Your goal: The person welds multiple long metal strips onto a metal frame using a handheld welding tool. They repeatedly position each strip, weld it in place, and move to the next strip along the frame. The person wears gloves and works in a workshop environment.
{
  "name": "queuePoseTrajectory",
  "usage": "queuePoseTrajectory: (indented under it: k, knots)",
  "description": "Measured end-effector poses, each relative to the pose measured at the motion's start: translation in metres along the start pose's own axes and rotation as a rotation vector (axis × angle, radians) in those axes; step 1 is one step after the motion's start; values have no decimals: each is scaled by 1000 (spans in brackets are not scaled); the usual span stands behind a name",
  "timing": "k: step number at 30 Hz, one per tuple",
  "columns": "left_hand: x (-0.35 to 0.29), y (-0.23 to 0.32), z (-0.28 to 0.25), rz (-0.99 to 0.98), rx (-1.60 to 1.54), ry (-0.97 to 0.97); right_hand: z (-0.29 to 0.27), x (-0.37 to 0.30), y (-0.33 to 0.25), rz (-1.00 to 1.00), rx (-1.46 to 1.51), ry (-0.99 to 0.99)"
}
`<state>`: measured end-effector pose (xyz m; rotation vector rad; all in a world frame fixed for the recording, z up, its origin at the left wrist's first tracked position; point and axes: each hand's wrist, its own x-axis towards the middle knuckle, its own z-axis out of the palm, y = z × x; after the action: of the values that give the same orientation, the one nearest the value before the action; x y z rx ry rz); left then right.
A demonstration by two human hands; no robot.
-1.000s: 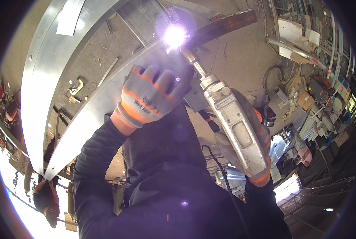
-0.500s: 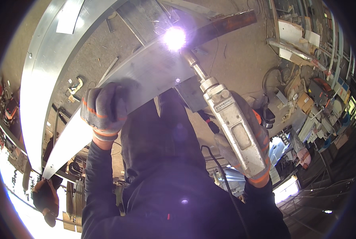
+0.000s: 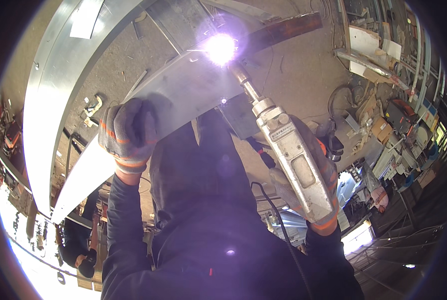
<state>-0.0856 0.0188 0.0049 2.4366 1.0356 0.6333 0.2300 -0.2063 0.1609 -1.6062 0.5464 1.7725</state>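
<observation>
One curled left hand [image 3: 127, 131] at panel [image 3: 186, 95] edge — grip unclear | right hand [image 3: 328, 167] wrapped round torch [image 3: 294, 150] | floor [image 3: 303, 70] room rightward

Left hand [image 3: 127, 131] on the metal strip [image 3: 188, 92], right hand [image 3: 324, 161] round the torch [image 3: 296, 155], over to the right; glare [image 3: 220, 49] at the nozzle end, curved beam [image 3: 51, 107] out left, floor [image 3: 114, 75] between beam and strip

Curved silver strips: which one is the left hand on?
The right strip: left hand on it, bright glare near its upper end. The left strip stands apart from that hand.
</observation>
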Motion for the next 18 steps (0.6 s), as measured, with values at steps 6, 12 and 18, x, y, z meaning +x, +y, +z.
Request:
queuePoseTrajectory:
  k: [6, 12, 18]
  knots:
    - [0, 2, -2, -8, 21, -9, 12, -7, 4, -416, -391, 4]
    - [1, 0, 3, -8, 35, 32, 18, -7, 1, -680, -709, 43]
    - [2, 4, 0, -13, 32, 4, 17, -6, -5, -269, -121, -36]
